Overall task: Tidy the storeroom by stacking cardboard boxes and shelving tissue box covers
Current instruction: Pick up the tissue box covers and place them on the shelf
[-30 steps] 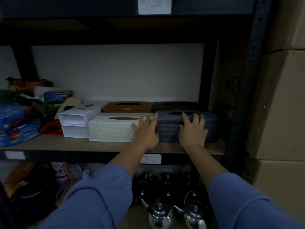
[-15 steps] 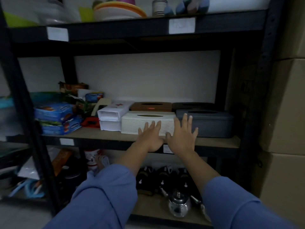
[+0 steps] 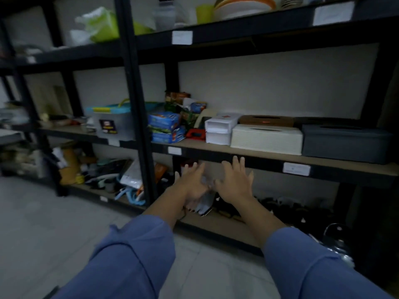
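Tissue box covers (image 3: 266, 139) sit just behind shelf (image 3: 190, 145) front edge

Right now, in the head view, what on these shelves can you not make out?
Shelf label: head view, writing too small and blurred to read.
Brown tissue box cover: head view, front hidden behind the white tissue box cover.
Black tissue box cover: head view, mostly hidden behind the grey tissue box cover.
Bottom shelf items: head view, too dark to identify.
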